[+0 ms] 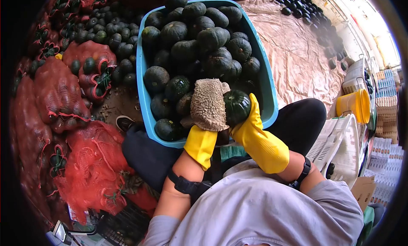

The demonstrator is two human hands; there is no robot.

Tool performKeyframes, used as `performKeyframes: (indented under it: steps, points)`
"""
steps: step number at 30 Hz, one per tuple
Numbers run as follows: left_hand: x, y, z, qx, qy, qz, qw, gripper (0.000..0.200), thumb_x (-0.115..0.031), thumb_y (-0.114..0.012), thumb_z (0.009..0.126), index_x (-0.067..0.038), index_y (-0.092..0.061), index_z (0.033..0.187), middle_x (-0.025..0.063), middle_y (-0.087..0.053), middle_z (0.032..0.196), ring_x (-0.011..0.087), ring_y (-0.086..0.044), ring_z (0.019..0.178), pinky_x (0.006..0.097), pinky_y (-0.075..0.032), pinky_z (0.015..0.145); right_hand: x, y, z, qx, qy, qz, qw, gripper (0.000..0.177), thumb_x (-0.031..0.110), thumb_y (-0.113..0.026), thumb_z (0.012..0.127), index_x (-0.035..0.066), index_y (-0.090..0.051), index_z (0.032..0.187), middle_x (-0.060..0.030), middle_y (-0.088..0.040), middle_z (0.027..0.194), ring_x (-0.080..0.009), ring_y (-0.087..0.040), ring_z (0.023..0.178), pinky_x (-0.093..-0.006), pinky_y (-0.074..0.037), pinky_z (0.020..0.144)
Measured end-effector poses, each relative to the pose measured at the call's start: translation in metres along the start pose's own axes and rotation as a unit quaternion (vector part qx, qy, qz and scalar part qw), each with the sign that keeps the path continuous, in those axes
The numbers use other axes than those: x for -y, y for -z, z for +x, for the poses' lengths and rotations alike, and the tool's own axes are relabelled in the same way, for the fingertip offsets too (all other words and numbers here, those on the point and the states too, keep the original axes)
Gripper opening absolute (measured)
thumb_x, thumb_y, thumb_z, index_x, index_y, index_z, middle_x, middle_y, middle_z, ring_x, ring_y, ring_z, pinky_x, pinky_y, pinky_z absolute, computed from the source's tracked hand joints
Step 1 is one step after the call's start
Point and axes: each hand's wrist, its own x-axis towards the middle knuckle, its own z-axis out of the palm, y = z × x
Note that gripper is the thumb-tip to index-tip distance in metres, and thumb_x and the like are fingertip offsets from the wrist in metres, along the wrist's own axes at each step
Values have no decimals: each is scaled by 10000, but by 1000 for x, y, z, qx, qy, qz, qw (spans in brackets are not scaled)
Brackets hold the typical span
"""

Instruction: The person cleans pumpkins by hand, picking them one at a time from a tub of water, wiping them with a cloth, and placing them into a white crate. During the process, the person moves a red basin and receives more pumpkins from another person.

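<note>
A wet, dark green kabocha squash (238,106) is held over the near end of a blue tub (272,95). My right hand (258,139), in a yellow rubber glove, is closed round the squash's right and lower side, thumb pointing up. A rough beige cloth (209,105) covers my left hand (200,145) and touches the squash's left side; only the yellow glove cuff shows, and the fingers are hidden beneath the cloth. More dark green squashes (174,32) are heaped inside the tub, some higher than its rim.
Red mesh sacks (59,91) of squashes line the left, beside a loose pile (114,31). An emptier red net (95,165) lies nearer. On the right are a tan sheet (293,46), a yellow bucket (353,105), white crates (335,139) and stacked cartons (386,159).
</note>
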Motion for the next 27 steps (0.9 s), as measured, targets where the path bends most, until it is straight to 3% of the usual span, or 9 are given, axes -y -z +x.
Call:
performKeyframes:
  steps: [2,10,15,18,19,21,23,27]
  points:
    - [-2,-2,0,3,0,3,1000,491,-198,-781,870,-104,-627,1326,177,-720,1206,376,-697,1108,479,-548,983,1,-2,-3,-32,17,7,999,745,725,-605,974,152,-642,1447,-139,-645,1493,-380,-586,1408,-591,-443,1218]
    - [-4,-4,2,14,-3,-1,1000,478,-195,-777,872,-102,-632,1318,171,-720,1210,368,-696,1112,472,-546,990,-15,-4,-6,59,13,11,998,707,718,-559,995,167,-661,1425,-137,-669,1462,-385,-611,1374,-590,-443,1215]
    - [23,4,19,52,42,-71,995,470,-192,-774,873,-101,-636,1312,168,-719,1213,363,-696,1114,467,-545,995,-7,6,-17,6,-2,5,1000,657,690,-525,1022,173,-688,1393,-112,-702,1427,-367,-653,1325,-582,-475,1191]
    - [33,8,17,63,107,-163,979,465,-191,-772,874,-100,-638,1309,165,-719,1214,360,-696,1116,464,-544,997,6,11,-14,-43,-35,5,998,757,751,-486,1018,155,-617,1466,-164,-625,1507,-401,-600,1389,-635,-501,1150]
    - [34,10,14,62,134,-209,967,463,-190,-772,874,-99,-638,1308,165,-719,1215,359,-696,1116,463,-544,998,21,36,-9,125,-170,111,971,758,750,-490,1016,147,-628,1453,-167,-652,1472,-405,-634,1347,-645,-535,1104]
    - [37,13,5,56,179,-294,937,460,-189,-771,874,-99,-640,1306,163,-719,1216,357,-696,1117,461,-544,1000,22,43,-3,118,-151,30,981,712,722,-489,1025,152,-660,1417,-138,-675,1449,-371,-638,1341,-636,-543,1081]
    - [36,16,-2,53,204,-349,913,457,-188,-770,875,-98,-641,1304,162,-719,1217,355,-696,1118,459,-543,1002,28,10,-28,-5,-135,17,991,720,728,-489,1020,162,-649,1435,-159,-663,1462,-394,-625,1340,-652,-550,1035]
    - [31,15,-2,46,188,-336,922,451,-186,-768,876,-97,-644,1300,159,-719,1219,350,-696,1120,455,-543,1005,31,-2,-24,-82,-59,9,995,708,726,-524,1008,180,-640,1444,-174,-659,1459,-413,-621,1340,-652,-542,1049]
